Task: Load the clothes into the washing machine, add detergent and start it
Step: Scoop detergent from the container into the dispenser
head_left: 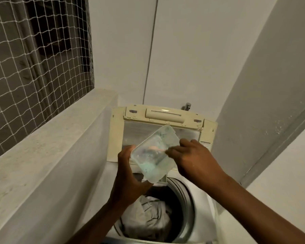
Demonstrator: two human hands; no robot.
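- Detergent, a blue powder, sits in the low corner of a clear tub tilted above the drum, with clothes straight below.
- Left hand grips the tub's left side.
- Right hand, at its mouth, pinches what looks like a scoop.

The drum opening is left uncovered from above, but it is partly filled by grey clothes. The way down is partly blocked by a clear box, held by the left hand, with the right hand at its rim. The back is shut off by the raised lid, the sides by a ledge and a wall.
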